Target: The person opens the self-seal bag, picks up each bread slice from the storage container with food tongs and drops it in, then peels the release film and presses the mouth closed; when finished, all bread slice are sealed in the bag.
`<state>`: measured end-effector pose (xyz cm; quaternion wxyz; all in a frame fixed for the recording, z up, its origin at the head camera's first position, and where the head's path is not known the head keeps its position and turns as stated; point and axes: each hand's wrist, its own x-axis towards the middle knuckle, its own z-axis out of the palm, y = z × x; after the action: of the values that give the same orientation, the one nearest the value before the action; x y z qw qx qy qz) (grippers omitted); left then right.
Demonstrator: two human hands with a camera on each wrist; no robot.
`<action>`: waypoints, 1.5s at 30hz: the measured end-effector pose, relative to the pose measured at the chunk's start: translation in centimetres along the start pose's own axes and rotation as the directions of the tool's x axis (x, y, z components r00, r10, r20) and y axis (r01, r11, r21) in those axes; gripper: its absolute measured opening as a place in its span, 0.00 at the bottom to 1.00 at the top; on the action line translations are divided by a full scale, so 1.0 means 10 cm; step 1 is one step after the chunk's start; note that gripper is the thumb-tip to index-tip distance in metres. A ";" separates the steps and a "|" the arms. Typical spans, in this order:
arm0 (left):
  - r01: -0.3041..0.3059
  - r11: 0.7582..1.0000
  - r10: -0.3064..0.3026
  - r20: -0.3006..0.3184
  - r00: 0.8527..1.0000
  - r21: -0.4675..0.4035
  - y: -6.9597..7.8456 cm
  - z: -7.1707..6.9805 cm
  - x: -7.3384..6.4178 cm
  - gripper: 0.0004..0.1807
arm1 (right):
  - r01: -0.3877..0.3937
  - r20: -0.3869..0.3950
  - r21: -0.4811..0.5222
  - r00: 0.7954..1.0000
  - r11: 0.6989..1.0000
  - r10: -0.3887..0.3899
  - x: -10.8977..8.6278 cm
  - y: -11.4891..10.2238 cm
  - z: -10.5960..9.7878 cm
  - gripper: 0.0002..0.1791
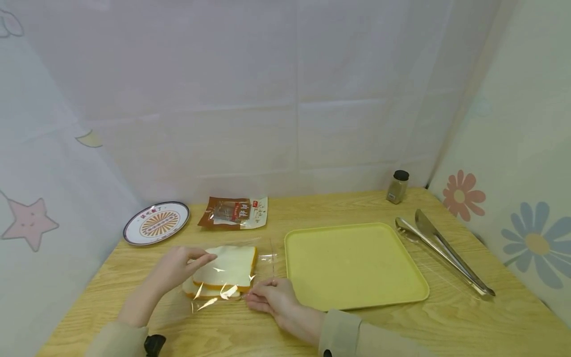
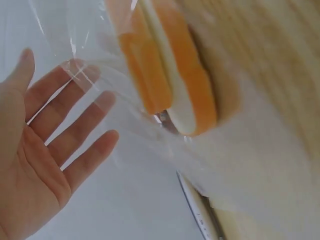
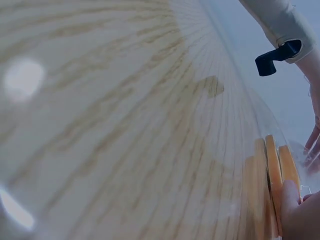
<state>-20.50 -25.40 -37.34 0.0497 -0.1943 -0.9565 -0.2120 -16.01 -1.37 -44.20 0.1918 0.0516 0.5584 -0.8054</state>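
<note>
Two stacked slices of white bread point(image 1: 229, 267) with orange crusts lie in a clear plastic bag point(image 1: 268, 258) on the table. My left hand point(image 1: 178, 267) is over the left side of the bread. In the left wrist view, that hand point(image 2: 55, 140) has straight, spread fingers, and their tips touch the plastic. At the lower right corner of the bread, my right hand point(image 1: 276, 300) pinches the edge of the bag with curled fingers. The right wrist view shows its thumb point(image 3: 290, 205) close to the bread's crusts point(image 3: 272, 167); its other fingers are mostly hidden there.
A yellow tray point(image 1: 352, 267) lies just right of my right hand. Metal tongs point(image 1: 446, 255) and a black-capped jar point(image 1: 397, 188) are farther right. Behind the bread sit a patterned oval plate point(image 1: 134, 234) and a brown and white packet point(image 1: 234, 213). Curtains surround the table.
</note>
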 end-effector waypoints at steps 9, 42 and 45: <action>-0.062 0.994 0.055 0.077 0.996 0.086 0.10 -0.01 0.46 0.17 | 0.011 0.013 0.038 1.000 0.999 -0.011 -0.03 -0.02 0.01 0.06; -0.152 0.985 0.160 0.119 0.980 -0.077 0.02 0.22 1.03 0.04 | 0.159 -0.010 -0.093 0.987 0.983 -0.161 0.02 -0.11 -0.13 0.08; -0.125 0.983 0.135 0.066 0.989 -0.136 -0.06 0.10 0.98 0.06 | 0.220 -0.007 -0.136 0.975 0.966 -0.223 0.04 -0.21 -0.20 0.06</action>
<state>-29.74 -22.01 -36.75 0.0144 -0.2669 -0.9269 -0.2636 -17.43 0.99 -43.19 0.0971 -0.0152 0.6159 -0.7817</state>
